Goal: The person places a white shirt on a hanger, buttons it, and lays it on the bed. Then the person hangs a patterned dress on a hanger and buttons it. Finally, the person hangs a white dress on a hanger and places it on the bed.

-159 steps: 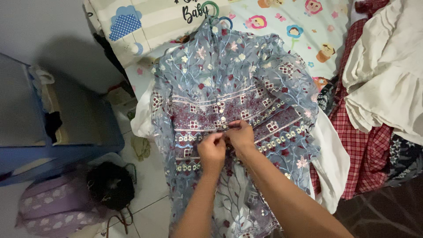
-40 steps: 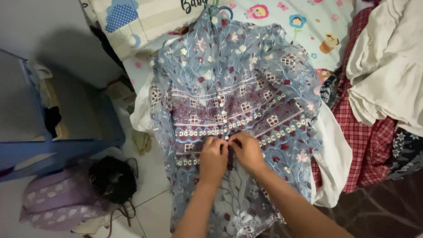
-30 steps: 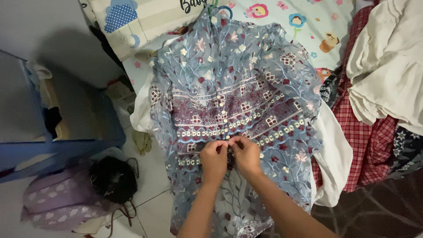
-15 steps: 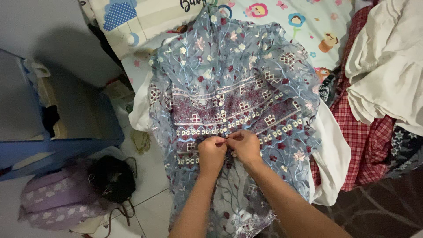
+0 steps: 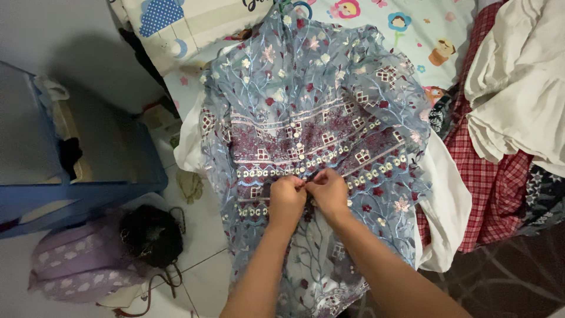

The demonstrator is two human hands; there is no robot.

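Right side: cream cloth [image 5: 518, 88] heaped over a red checked fabric [image 5: 488, 188]. Cartoon-print sheet [image 5: 412, 23] at top, striped pillow [image 5: 182, 23] beside it. Left: blue bin [image 5: 82, 188] on tiled floor [image 5: 200, 259]; below it a lilac bag [image 5: 76, 265] and a black bundle [image 5: 150, 235].

Sheer blue embroidered dress [image 5: 312, 100] spread flat, front up.

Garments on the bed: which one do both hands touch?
The sheer blue floral embroidered dress; the left hand and right hand pinch its button line. The red checked cloth and cream garment lie untouched.
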